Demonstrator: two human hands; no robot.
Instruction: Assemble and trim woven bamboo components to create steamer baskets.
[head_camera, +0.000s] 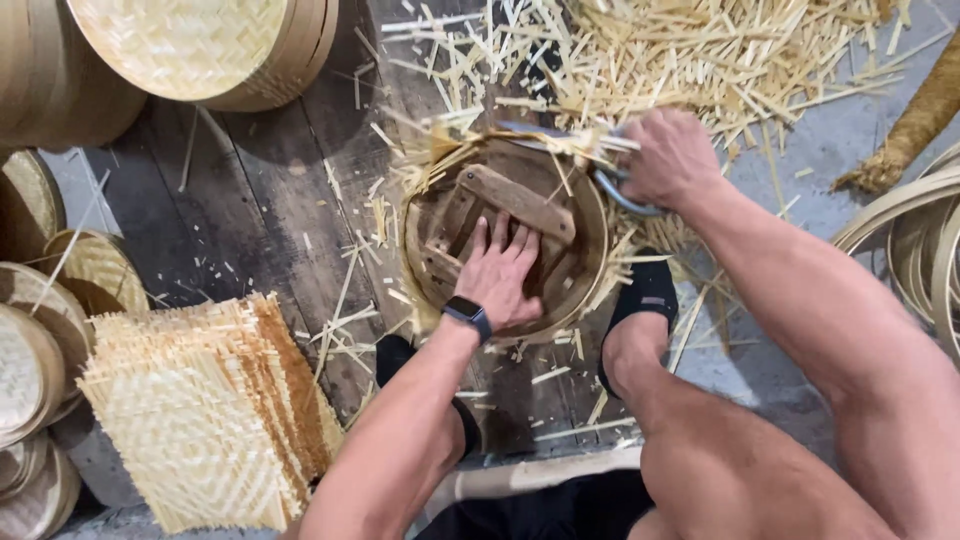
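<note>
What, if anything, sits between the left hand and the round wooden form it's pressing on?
Nothing visible. The left hand lies flat, fingers spread, directly on the round wooden form, beside its wooden crossbar. The right hand grips shears at the rim, among bamboo strips.

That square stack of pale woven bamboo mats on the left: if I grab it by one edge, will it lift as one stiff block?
Probably not. The stack of woven bamboo mats shows many thin separate layers along its edge, so sheets would likely slide apart and flex. It looks light for its bulk, being thin strips. Loose ends at the rim may snag or shed slivers like those on the wooden floor.
</note>
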